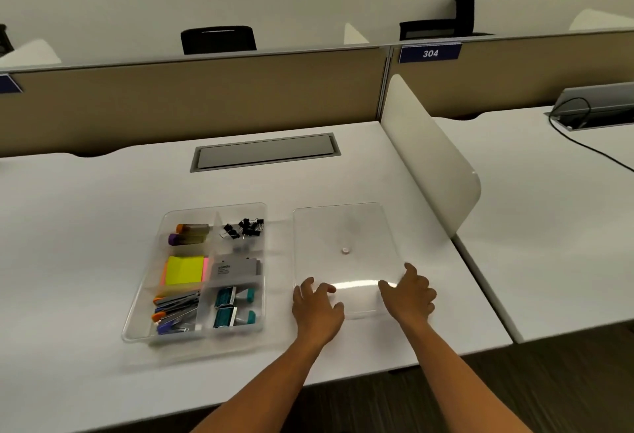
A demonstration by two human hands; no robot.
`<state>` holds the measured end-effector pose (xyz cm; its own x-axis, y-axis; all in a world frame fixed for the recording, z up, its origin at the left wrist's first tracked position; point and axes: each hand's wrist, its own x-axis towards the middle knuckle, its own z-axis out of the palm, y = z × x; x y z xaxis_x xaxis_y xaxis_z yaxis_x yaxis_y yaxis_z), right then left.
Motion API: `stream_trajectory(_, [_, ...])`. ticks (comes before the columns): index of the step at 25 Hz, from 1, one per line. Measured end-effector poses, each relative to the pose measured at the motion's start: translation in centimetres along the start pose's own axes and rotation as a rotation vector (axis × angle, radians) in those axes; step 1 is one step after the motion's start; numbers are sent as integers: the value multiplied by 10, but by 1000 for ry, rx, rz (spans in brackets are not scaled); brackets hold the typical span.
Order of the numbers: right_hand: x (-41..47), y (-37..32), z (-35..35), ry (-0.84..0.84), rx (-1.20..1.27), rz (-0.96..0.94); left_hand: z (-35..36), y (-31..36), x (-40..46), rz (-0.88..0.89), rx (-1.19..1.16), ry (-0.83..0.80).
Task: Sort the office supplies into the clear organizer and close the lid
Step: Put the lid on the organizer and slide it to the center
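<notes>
Now the sorting is looking finished, and the left hand [317,309] and right hand [410,292], each with a wide, empty grip, are resting on the near edge of the clear lid [344,226], which is lying flat on the surface [103,192] just right of the filled organizer [145,329], so the next move is calling for lifting it leftward over the organizer.

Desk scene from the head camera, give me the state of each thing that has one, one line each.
clear organizer: open, no lid on it, compartments filled
lid: off, lying flat on the desk right of the organizer
left hand: open, fingers at the lid's near left corner
right hand: open, fingers at the lid's near right corner
desk cable hatch: shut
binder clips: loose in the far right compartment
</notes>
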<state>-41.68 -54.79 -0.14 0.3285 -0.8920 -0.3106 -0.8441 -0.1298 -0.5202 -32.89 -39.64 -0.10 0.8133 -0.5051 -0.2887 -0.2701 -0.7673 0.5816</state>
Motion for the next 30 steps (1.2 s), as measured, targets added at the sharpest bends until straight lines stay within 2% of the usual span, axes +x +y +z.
stream_trajectory(2, [1, 5, -9, 23, 208, -47, -2, -1, -1, -7, -11, 23])
stream_trajectory(5, [0, 2, -24, -17, 491, -22, -6, -1, -3, -8, -60, 50])
stream_trajectory(8, [-7, -15, -39, -85, 658, -58, -13, 1, -8, 19, -179, 69])
stream_trajectory(11, [-22, -47, -50, -79, 774, -161, -27, 9, -9, 72, -246, 156])
stream_trajectory(13, [-40, -72, -55, -86, 834, -243, -46, 23, -11, 68, -406, 198])
stream_trajectory(16, [-77, -100, -51, -36, 759, -414, -85, 46, -10, 20, -749, 261])
stream_trajectory(18, [-105, -111, -46, 8, 702, -550, -115, 58, -10, 48, -909, 278])
stream_trajectory(22, [-149, -141, -30, -5, 615, -752, -177, 43, -9, 32, -1042, 115])
stream_trajectory(24, [-169, -153, -19, -51, 525, -874, -200, 21, -7, -29, -1065, 113])
stream_trajectory(27, [-191, -166, 7, -134, 128, -1063, -224, -22, 1, -95, -1068, 183])
stream_trajectory(30, [-198, -172, 38, -197, -59, -1050, -251, -75, 9, -83, -1200, 133])
